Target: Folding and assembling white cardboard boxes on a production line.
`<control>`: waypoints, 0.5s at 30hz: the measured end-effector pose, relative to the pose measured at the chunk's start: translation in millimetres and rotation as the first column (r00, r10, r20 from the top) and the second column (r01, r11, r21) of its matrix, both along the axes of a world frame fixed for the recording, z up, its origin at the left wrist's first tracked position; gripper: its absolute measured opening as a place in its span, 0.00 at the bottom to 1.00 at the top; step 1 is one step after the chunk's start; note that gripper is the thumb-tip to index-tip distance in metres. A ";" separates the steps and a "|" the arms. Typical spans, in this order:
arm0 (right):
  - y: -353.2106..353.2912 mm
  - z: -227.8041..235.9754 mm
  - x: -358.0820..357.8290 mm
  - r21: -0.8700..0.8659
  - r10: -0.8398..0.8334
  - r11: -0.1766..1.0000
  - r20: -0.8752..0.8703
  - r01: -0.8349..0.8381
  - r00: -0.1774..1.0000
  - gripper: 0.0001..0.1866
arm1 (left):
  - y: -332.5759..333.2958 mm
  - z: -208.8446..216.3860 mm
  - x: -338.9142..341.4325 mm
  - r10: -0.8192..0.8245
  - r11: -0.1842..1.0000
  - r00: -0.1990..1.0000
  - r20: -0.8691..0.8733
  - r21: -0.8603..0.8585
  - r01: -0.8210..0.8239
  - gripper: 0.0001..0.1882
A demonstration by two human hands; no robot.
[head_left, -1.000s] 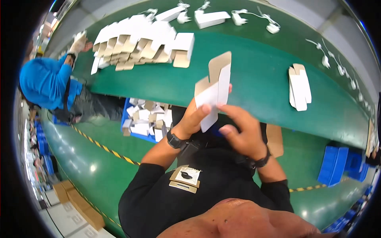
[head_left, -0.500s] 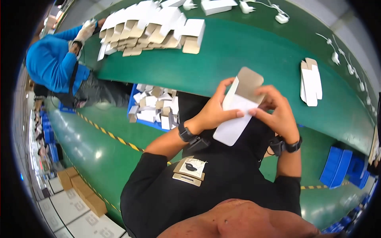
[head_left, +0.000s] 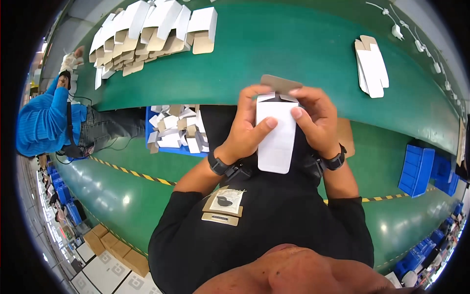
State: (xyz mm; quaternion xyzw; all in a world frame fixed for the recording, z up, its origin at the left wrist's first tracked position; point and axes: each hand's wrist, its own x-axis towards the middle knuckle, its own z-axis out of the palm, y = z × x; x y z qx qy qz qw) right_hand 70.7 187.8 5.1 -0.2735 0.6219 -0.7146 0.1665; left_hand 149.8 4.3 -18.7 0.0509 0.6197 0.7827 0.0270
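A small white cardboard box is held between my two hands, in front of my body at the green table's near edge. My left hand grips its left side, thumb on the white front panel. On the right side my right hand is closed round the upper part, thumb pressed near the top corner. The box's far end stands open, with small side flaps and a brown-lined end flap raised. A long white panel hangs toward me. The box's inside is mostly hidden.
Many open white boxes are stacked at the table's far left. Flat folded cartons lie at the right, near white plug adapters. A blue bin of small boxes sits below the table. A person in blue works at the left.
The box has turned from tilted to nearly upright in view, its side flaps now folding inward at the open end. My hands have shifted left in view, as has the whole scene.
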 end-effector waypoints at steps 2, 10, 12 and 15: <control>-9.5 -2.4 10.7 -0.164 -0.218 0.964 -0.043 0.208 0.975 0.15 | 16.5 1.7 -0.1 0.144 0.976 0.983 -0.117 0.183 -0.121 0.42; 1.0 9.4 -6.6 0.034 0.030 0.999 -0.145 -0.026 0.989 0.07 | -7.7 27.8 -6.5 -0.048 0.992 0.998 -0.042 -0.119 0.042 0.47; 5.6 10.3 -4.6 0.070 -0.014 0.997 -0.184 0.027 0.983 0.07 | -9.1 26.6 -8.5 -0.107 0.968 0.992 -0.064 -0.235 0.089 0.49; 6.5 18.0 -2.9 0.126 -0.053 0.988 -0.265 0.089 0.963 0.08 | -9.4 27.3 -3.3 -0.154 0.958 0.985 -0.074 -0.255 0.130 0.48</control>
